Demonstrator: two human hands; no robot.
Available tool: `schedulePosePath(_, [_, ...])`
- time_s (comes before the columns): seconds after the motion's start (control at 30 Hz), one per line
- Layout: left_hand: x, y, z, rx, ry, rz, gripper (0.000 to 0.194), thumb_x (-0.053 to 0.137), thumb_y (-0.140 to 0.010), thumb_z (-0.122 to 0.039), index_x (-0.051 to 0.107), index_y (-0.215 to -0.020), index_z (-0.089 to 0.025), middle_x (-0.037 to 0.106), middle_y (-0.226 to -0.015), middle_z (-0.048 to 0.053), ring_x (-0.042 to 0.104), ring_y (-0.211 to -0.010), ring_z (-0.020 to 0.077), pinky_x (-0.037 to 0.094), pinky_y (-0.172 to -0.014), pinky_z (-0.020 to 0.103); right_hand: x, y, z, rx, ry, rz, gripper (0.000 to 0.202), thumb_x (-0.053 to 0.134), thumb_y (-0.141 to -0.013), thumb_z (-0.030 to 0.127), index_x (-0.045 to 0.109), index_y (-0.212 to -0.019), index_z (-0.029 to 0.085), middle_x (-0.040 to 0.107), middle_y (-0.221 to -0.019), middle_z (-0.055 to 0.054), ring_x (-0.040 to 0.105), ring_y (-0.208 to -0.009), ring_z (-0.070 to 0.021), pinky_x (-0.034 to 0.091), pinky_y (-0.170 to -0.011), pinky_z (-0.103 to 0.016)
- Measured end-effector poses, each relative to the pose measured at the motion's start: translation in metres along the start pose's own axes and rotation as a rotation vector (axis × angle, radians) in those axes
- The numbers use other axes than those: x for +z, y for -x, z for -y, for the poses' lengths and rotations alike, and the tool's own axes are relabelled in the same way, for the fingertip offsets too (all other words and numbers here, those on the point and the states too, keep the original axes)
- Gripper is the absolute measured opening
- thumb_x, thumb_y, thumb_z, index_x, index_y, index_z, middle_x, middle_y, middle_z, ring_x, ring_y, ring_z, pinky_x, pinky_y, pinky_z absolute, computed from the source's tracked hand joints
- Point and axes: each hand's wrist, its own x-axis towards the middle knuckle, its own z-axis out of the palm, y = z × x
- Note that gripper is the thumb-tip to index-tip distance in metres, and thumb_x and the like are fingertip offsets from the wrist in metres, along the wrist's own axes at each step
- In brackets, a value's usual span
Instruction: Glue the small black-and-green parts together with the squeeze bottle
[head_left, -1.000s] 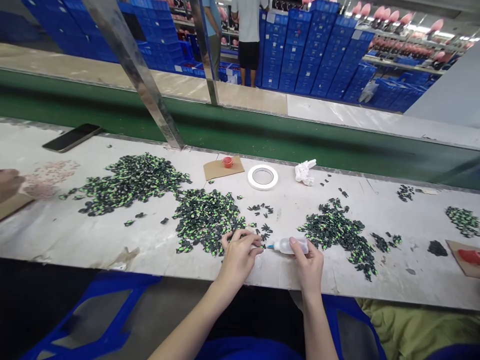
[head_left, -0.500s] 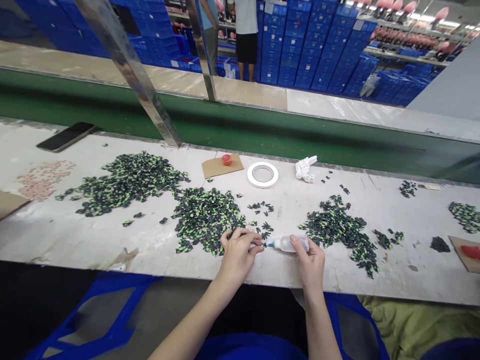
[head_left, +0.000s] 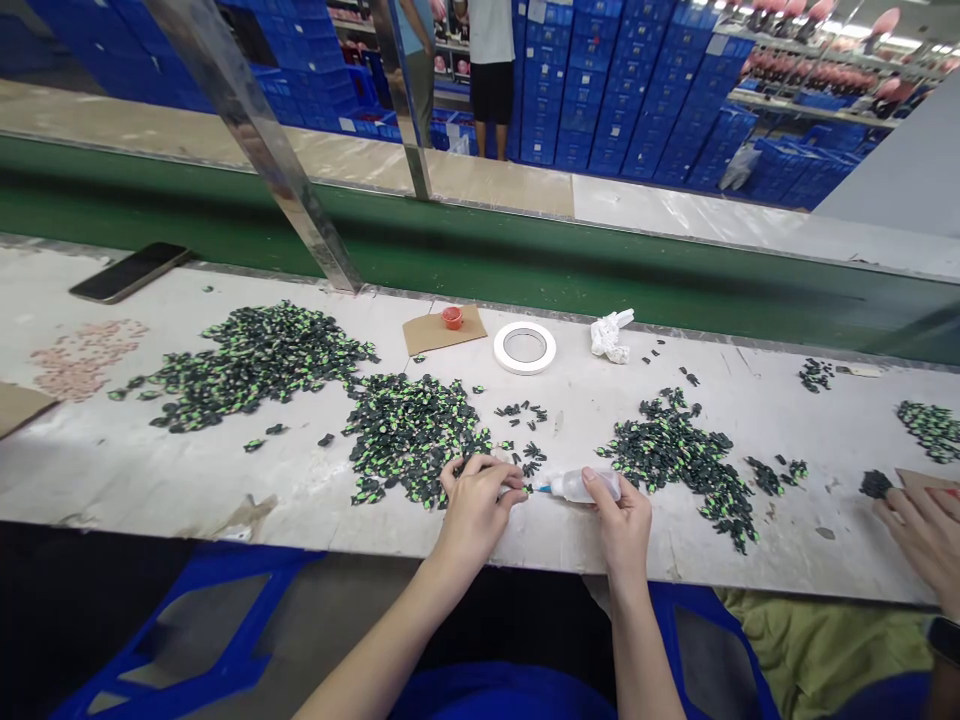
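Note:
My left hand pinches a small black and green part at its fingertips, just above the white table. In my right hand lies a clear squeeze bottle on its side, its blue nozzle pointing left and close to the small part; whether they touch I cannot tell. A pile of black and green parts sits directly left of my left hand. Several loose small black pieces are scattered just beyond my fingers. Another pile of such parts spreads right of the bottle.
Behind stand a white tape roll, a red cup on cardboard and crumpled tissue. A phone lies far left. Another person's hand reaches over black pieces at right. A metal post slants up.
Another person's hand has come in at the right edge, near the small dark heap. My own hands and the bottle have hardly moved.

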Motion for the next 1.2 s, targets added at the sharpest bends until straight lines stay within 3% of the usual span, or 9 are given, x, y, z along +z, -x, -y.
schedulePosePath(0.4, [0.003, 0.001, 0.004, 0.032, -0.015, -0.032, 0.018, 0.068, -0.071, -0.008, 0.067, -0.075, -0.026, 0.076, -0.077, -0.001, 0.061, -0.097, 0.0256, 0.025, -0.099, 0.052, 0.001, 0.0, -0.004, -0.032, 0.002, 0.004, 0.039, 0.071, -0.064, 0.051, 0.054, -0.055, 0.017, 0.049, -0.052, 0.002, 0.043, -0.052, -0.0123, 0.037, -0.05, -0.025])
schedulePosePath(0.57, [0.003, 0.002, 0.005, 0.042, -0.03, -0.024, 0.017, 0.069, -0.072, -0.009, 0.067, -0.076, -0.025, 0.076, -0.078, -0.001, 0.061, -0.096, 0.0256, 0.026, -0.098, 0.051, -0.008, -0.002, -0.015, -0.046, -0.129, -0.055, 0.035, 0.069, -0.068, 0.049, 0.059, -0.063, 0.016, 0.053, -0.056, 0.002, 0.046, -0.052, -0.0127, 0.037, -0.048, -0.024])
schedulePosePath(0.73, [0.002, 0.003, 0.004, 0.081, -0.093, -0.055, 0.016, 0.07, -0.072, -0.01, 0.07, -0.075, -0.025, 0.074, -0.086, 0.002, 0.058, -0.097, 0.0275, 0.03, -0.093, 0.05, -0.007, -0.011, -0.008, -0.106, -0.211, -0.082, 0.036, 0.077, -0.063, 0.041, 0.057, -0.083, 0.018, 0.066, -0.076, -0.003, 0.062, -0.072, -0.0185, 0.049, -0.067, -0.031])
schedulePosePath(0.87, [0.006, 0.005, 0.005, 0.125, -0.137, -0.078, 0.015, 0.068, -0.074, -0.011, 0.07, -0.069, -0.026, 0.072, -0.089, 0.003, 0.055, -0.099, 0.0292, 0.032, -0.087, 0.048, 0.012, -0.026, 0.0, -0.159, -0.16, -0.02, 0.049, 0.083, -0.053, 0.033, 0.047, -0.085, 0.022, 0.071, -0.086, -0.005, 0.066, -0.081, -0.0209, 0.05, -0.079, -0.037])
schedulePosePath(1.0, [0.009, 0.009, 0.008, 0.153, -0.117, -0.097, 0.017, 0.065, -0.077, -0.01, 0.068, -0.069, -0.025, 0.073, -0.087, 0.003, 0.055, -0.099, 0.0288, 0.032, -0.086, 0.047, 0.027, -0.038, -0.001, -0.154, 0.015, 0.013, 0.052, 0.081, -0.055, 0.038, 0.05, -0.093, 0.021, 0.071, -0.095, -0.01, 0.066, -0.079, -0.0219, 0.05, -0.08, -0.039])
schedulePosePath(1.13, [0.004, 0.014, 0.016, 0.155, -0.063, -0.147, 0.016, 0.059, -0.082, -0.014, 0.068, -0.074, -0.026, 0.075, -0.086, 0.002, 0.057, -0.101, 0.0278, 0.03, -0.089, 0.046, 0.025, -0.027, -0.003, -0.282, 0.21, -0.134, 0.069, 0.08, -0.057, 0.049, 0.052, -0.112, 0.018, 0.068, -0.104, -0.012, 0.061, -0.087, -0.0239, 0.047, -0.079, -0.039])
schedulePosePath(1.2, [-0.002, 0.015, 0.02, 0.148, -0.038, -0.172, 0.016, 0.057, -0.084, -0.017, 0.069, -0.078, -0.026, 0.074, -0.088, 0.003, 0.06, -0.1, 0.0266, 0.03, -0.09, 0.046, 0.023, -0.013, -0.005, -0.373, 0.313, -0.227, 0.06, 0.074, -0.065, 0.054, 0.056, -0.11, 0.017, 0.067, -0.1, -0.011, 0.058, -0.087, -0.024, 0.044, -0.08, -0.039])
